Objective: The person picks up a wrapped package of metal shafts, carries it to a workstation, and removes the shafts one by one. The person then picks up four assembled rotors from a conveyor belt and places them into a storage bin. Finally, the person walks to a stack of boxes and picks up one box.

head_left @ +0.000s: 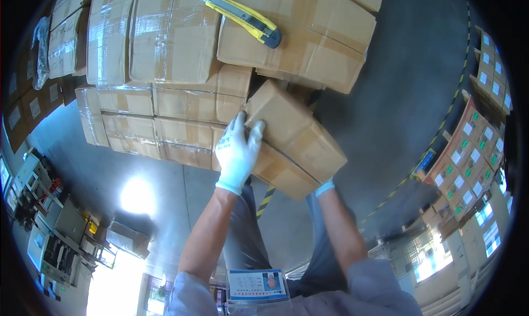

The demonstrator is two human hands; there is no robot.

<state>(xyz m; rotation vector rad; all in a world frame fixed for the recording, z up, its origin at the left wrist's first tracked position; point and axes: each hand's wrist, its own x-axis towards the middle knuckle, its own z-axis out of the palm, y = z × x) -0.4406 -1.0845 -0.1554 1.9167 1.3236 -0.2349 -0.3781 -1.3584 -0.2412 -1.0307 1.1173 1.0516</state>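
Observation:
A taped brown cardboard box (297,134) is held tilted in front of me, between my two hands. My left hand (238,153), in a white glove, grips its left edge with the fingers and thumb over the side. At the lower right corner only the light cuff of my right hand (324,188) shows. Its fingers are hidden beneath the box, which rests on that hand. A yellow utility knife (239,17) with a dark end lies on top of a stacked carton (325,26) just beyond the box.
Taped, partly film-wrapped cartons (157,98) are stacked ahead and to the left. Further cartons with white labels (465,164) stand at the far right, past a yellow-black floor line (455,95). Equipment (60,250) stands at the lower left. A badge (256,285) hangs at my front.

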